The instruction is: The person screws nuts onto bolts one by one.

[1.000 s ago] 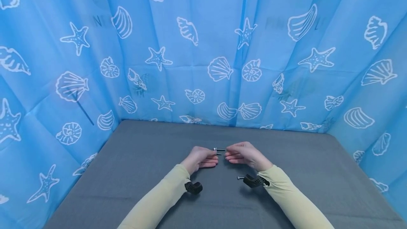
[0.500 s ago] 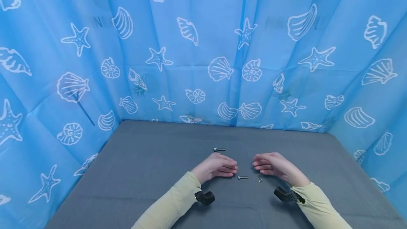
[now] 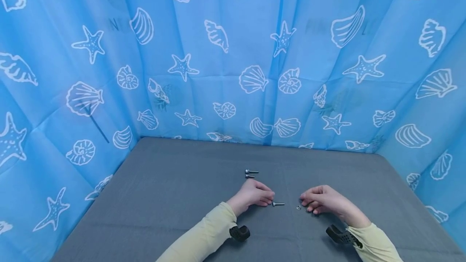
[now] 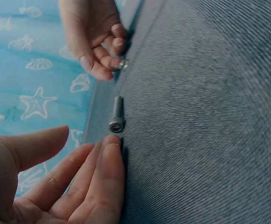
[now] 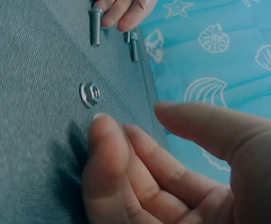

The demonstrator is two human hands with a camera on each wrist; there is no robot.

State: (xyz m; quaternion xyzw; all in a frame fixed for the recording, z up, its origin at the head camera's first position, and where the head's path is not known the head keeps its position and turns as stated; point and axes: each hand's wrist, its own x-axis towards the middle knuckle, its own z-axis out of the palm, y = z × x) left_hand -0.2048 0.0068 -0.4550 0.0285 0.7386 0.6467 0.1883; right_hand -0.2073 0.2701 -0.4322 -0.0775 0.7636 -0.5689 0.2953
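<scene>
A silver socket-head bolt (image 3: 278, 203) lies on the grey cloth, its head toward my left hand (image 3: 255, 193). That hand's fingertips are right by the bolt head (image 4: 116, 126), and its thumb stands apart with nothing between. Whether fingers and bolt touch, I cannot tell. To the bolt's right lies a small flanged nut (image 3: 298, 207), seen close in the right wrist view as a flange nut (image 5: 91, 94). My right hand (image 3: 324, 200) hovers just beyond the nut, fingers loosely bent and thumb apart, holding nothing.
Two more bolts, a longer one (image 3: 252, 171) and a shorter one (image 3: 249, 176), lie side by side behind my left hand. A grey cloth-covered table (image 3: 174, 181) carries everything. Blue shell-print curtains (image 3: 225, 72) enclose its back and sides.
Both hands have drawn back from the two rear bolts toward me and to the right, spreading apart. The rear bolts now lie uncovered, and the hands are down by the front bolt and nut.
</scene>
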